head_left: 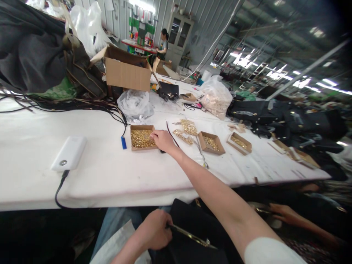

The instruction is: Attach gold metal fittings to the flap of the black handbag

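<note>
On my lap lies a black bag point(200, 227) with a gold metal bar point(189, 235) along its opening. My left hand point(155, 229) is closed on the bag's edge beside one end of that bar. My right arm stretches forward over the table. At the right side of a small cardboard box point(143, 148) full of gold metal pieces point(141, 138), my right hand point(163, 140) has its fingers pinched together. Whatever is between those fingertips is too small to make out. A dark flat object partly shows under that hand.
A white power bank point(70, 153) with a black cable and a blue lighter point(123, 142) lie to the left. Bagged gold pieces point(189, 127) and two more boxes point(211, 143) lie rightward. Black bags point(297, 117) are piled far right. A co-worker's hand point(286, 213) is at right.
</note>
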### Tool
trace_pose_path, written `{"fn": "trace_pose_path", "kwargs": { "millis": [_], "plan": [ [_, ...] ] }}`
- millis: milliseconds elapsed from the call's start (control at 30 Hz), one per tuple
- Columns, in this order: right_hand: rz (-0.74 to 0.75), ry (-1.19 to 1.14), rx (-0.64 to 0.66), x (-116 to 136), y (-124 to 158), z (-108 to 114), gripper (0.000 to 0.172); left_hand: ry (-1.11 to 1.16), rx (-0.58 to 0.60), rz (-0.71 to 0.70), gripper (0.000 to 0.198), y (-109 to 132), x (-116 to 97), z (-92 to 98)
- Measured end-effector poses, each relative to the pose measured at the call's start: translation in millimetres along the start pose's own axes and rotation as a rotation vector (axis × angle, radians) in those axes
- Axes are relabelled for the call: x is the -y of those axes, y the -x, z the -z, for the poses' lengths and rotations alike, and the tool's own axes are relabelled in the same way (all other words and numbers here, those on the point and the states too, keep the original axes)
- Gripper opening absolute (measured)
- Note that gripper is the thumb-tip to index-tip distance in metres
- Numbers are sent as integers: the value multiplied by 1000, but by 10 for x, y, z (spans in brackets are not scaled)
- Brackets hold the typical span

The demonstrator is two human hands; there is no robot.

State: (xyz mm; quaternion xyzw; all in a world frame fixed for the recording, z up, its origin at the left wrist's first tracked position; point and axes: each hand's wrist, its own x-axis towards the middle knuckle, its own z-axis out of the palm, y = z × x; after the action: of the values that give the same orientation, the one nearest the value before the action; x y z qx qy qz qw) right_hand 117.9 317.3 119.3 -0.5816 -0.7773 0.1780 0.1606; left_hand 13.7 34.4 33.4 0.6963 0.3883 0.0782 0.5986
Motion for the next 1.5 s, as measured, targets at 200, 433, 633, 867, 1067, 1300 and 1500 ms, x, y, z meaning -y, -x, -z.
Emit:
{"fn": "trace_pose_path", "kwargs": {
  "millis": [200,433,633,867,1067,1300,1500],
  "plan": [
    [-189,-725,-35,0,558,139,35,-1,3,-34,10,0,40,15],
    [-421,-1064,-107,-155,1440,349,35,46,22,-56,13,-1,50,40],
    [-622,-1077,-27,-226,2171,357,38,131,27,-69,11,32,111,50],
    [-600,-897,-65,-296,2605,251,38,126,25,-87,12,-18,155,-6],
    [-505,-706,-72,-336,2707,231,31,119,30,-86,17,41,106,53],
    [-390,-386,158,26,3334,66,7,132,50,-126,19,25,127,68],
    [-247,-191,194,103,3692,-125,13,119,58,-180,19,-8,161,39]
  ]
}}
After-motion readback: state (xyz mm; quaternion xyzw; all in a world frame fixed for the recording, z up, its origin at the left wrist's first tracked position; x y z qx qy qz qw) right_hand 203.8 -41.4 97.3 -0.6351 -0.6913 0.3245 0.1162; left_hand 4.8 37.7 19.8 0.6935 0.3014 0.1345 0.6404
